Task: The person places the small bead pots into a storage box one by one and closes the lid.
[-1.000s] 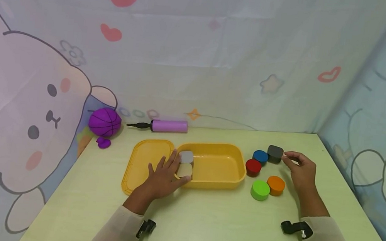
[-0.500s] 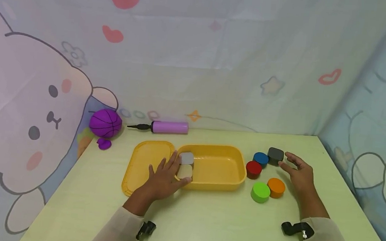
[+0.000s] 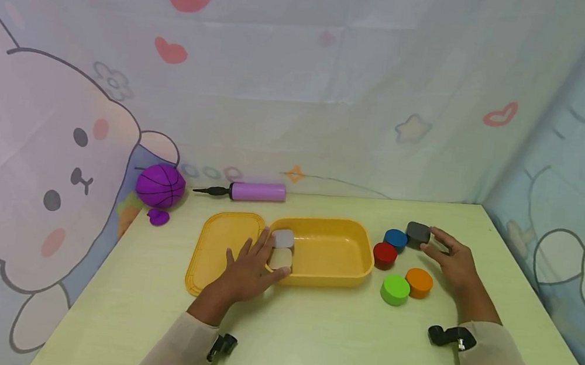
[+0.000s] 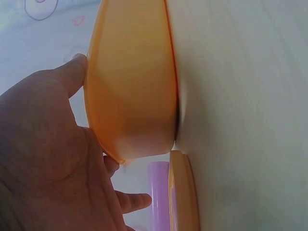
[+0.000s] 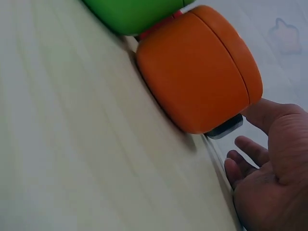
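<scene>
The right hand (image 3: 456, 266) now holds its thumb and forefinger, nearly together one second earlier, spread beside the dark grey block (image 3: 418, 234).

The yellow box (image 3: 332, 257) is sitting open, touching the left hand (image 3: 246, 273), two pale blocks (image 3: 281, 258) lying in its left end; a dark grey block (image 3: 417, 234) is sitting just beside the right hand (image 3: 456, 266).

Head view downward, wrist close-ups, seemingly tilted

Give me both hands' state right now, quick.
Left hand: open, spread over the left end of the yellow container.
Right hand: open, beside the dark grey block; can't tell if it's touching.
</scene>
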The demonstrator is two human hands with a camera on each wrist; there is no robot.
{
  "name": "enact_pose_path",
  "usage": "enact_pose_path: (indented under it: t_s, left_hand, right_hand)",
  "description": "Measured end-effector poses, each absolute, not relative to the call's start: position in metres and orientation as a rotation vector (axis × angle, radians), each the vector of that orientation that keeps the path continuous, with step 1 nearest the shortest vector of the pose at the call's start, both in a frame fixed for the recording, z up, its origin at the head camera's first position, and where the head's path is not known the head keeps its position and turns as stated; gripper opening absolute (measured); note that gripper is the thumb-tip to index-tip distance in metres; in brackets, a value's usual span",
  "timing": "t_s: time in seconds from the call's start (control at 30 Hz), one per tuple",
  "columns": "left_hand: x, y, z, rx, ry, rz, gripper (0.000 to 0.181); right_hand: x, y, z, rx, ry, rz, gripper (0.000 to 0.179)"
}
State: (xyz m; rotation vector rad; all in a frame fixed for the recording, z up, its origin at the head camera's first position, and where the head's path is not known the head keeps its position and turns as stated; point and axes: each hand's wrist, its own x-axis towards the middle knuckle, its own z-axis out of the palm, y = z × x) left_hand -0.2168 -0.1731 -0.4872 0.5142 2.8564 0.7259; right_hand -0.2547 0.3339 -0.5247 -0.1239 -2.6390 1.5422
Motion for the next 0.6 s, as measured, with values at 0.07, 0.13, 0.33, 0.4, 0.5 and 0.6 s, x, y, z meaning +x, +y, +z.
enact_pose_path:
  t_s: [0.07, 0.13, 0.33, 0.4, 0.5, 0.6]
  left_hand:
    - [-0.216, -0.174, -0.486, 0.514, 2.852, 0.734, 0.099]
    - [-0.216, -0.174, -0.486, 0.514, 2.849, 0.736, 0.099]
    - [-0.215, -0.172, -0.482, 0.52, 2.852, 0.724, 0.099]
    - [-0.216, -0.172, -0.482, 0.523, 2.856, 0.721, 0.099]
    - [-0.217, -0.173, -0.484, 0.523, 2.857, 0.721, 0.099]
    - [-0.216, -0.173, -0.485, 0.521, 2.855, 0.716, 0.099]
  right_hand:
    - [-0.257, 0.335, -0.525, -0.102, -2.651, 1.529, 0.079]
    - [-0.259, 0.337, -0.525, -0.088, -2.667, 1.507, 0.078]
    - [-0.264, 0.34, -0.526, -0.058, -2.691, 1.516, 0.078]
    - [-0.265, 0.34, -0.524, -0.046, -2.7, 1.517, 0.079]
    - [-0.267, 0.341, -0.524, -0.026, -2.711, 1.505, 0.079]
    - [-0.27, 0.342, -0.525, 0.005, -2.726, 1.475, 0.076]
